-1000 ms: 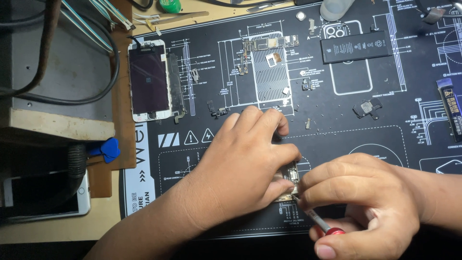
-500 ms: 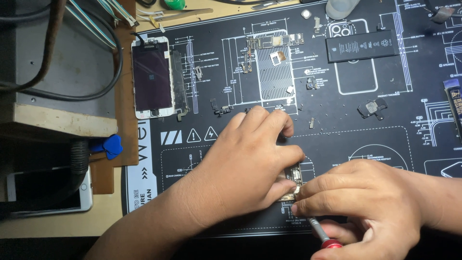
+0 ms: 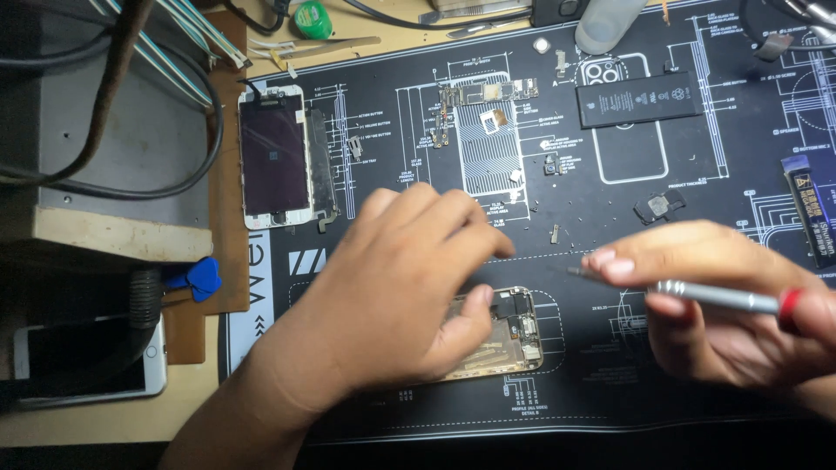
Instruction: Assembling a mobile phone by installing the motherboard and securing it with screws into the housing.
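My left hand [image 3: 396, 283] lies over an opened gold phone housing [image 3: 509, 335] on the black repair mat [image 3: 714, 383], thumb pressing on its upper edge. My right hand [image 3: 714, 305] holds a thin silver screwdriver [image 3: 697, 293] with a red end, lying level, its tip pointing left and lifted clear of the housing. Most of the housing's left part is hidden under my left palm.
A detached phone screen [image 3: 274, 161] lies at the mat's upper left. A logic board [image 3: 483, 94], a black battery [image 3: 640, 98] and small loose parts lie along the mat's top. A white phone [image 3: 87, 370] and blue picks [image 3: 200, 277] sit at left, beside cables.
My right hand has drawn away to the right and up with the screwdriver, uncovering the phone housing. My left hand stays on the housing.
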